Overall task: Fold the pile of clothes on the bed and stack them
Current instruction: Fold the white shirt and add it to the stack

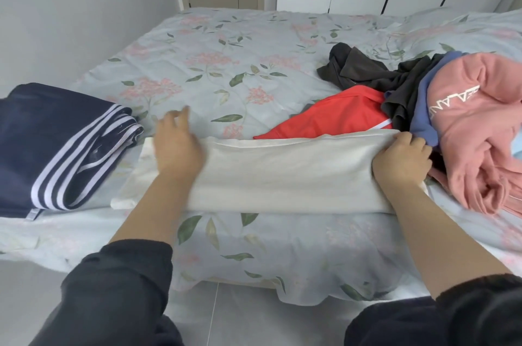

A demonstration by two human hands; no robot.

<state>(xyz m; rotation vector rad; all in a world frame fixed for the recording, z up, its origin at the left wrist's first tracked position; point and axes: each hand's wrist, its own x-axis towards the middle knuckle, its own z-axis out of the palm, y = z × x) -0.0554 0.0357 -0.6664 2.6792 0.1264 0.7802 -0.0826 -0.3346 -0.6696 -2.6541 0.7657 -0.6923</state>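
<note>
Bare bedspread [226, 43] beyond; clothes pile [423, 97] blocks right; navy garment [56, 142] left.

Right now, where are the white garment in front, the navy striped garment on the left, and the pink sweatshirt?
white garment [282, 173]: head view, on its flat middle.
navy striped garment [42, 131]: head view, on its plain dark panel.
pink sweatshirt [466, 133]: head view, just below its white lettering.

Your left hand [176, 145], blurred, lies with fingers extended on the left part of a long white folded garment [282, 173] laid across the near edge of the floral light-blue bed [226, 63]. Your right hand [401, 159] grips its right end. At left lies a folded navy garment with white stripes [56, 142]. At right is a loose pile of red, dark grey, blue and pink clothes [474, 131].
</note>
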